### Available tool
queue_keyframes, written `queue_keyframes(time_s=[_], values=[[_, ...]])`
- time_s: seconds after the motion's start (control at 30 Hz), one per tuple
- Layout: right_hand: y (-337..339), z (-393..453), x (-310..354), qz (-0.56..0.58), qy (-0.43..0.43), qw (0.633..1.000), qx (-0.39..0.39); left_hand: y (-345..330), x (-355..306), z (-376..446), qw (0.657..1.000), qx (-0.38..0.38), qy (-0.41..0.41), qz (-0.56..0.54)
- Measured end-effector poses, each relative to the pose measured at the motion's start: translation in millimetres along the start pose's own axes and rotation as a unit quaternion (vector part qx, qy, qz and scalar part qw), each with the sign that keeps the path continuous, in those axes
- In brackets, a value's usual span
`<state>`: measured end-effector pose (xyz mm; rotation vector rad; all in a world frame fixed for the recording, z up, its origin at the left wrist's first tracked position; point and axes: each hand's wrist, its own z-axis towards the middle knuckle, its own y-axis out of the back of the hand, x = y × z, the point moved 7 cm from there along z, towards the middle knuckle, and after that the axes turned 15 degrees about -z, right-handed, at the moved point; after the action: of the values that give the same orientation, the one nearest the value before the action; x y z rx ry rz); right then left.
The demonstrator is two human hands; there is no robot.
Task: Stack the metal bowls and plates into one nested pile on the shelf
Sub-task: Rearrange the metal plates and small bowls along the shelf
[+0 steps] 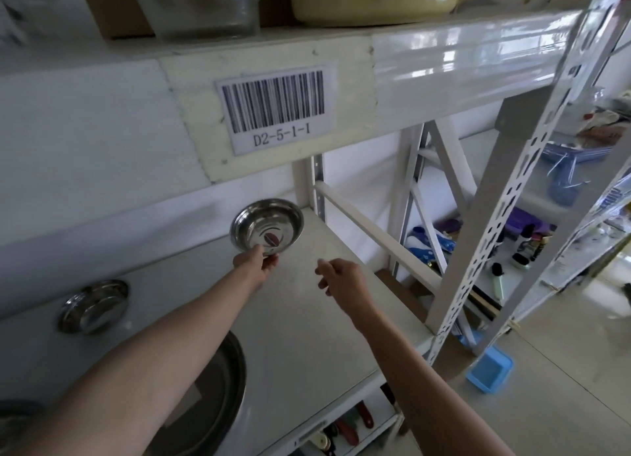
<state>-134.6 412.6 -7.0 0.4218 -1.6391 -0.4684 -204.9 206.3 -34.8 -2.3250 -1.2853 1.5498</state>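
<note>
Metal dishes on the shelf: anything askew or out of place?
Yes: they lie scattered, not nested. The left hand holds one small dish tilted; another dish and a large plate sit apart.

Bright, even daylight fills the scene; glare streaks the glossy shelf beam (461, 63) right of the barcode label (275, 105). Edges bow from wide-angle distortion; corners blur.

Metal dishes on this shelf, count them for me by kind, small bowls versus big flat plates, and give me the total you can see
Small metal bowls: 2, the bowl that the left hand grips by its near rim, tilted, and the bowl at left lying on the shelf.
Large metal plates: 1, the plate at the front, partly hidden by the left forearm.
Total: 3.
</note>
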Motion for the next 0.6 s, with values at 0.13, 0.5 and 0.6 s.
queue_keyframes(time_s=[0.13,0.5,0.6], values=[[-9,4,22,-0.012,0.013,1.0,0.014,9,-18,-18,0.999,0.013,0.008,-0.044],[-58,6,75,-0.045,0.045,0.995,0.079,69,-85,-69,0.989,0.027,0.002,-0.146],[-83,8,90,-0.046,0.053,0.992,0.102,94,-104,-86,0.985,0.03,-0.023,-0.168]])
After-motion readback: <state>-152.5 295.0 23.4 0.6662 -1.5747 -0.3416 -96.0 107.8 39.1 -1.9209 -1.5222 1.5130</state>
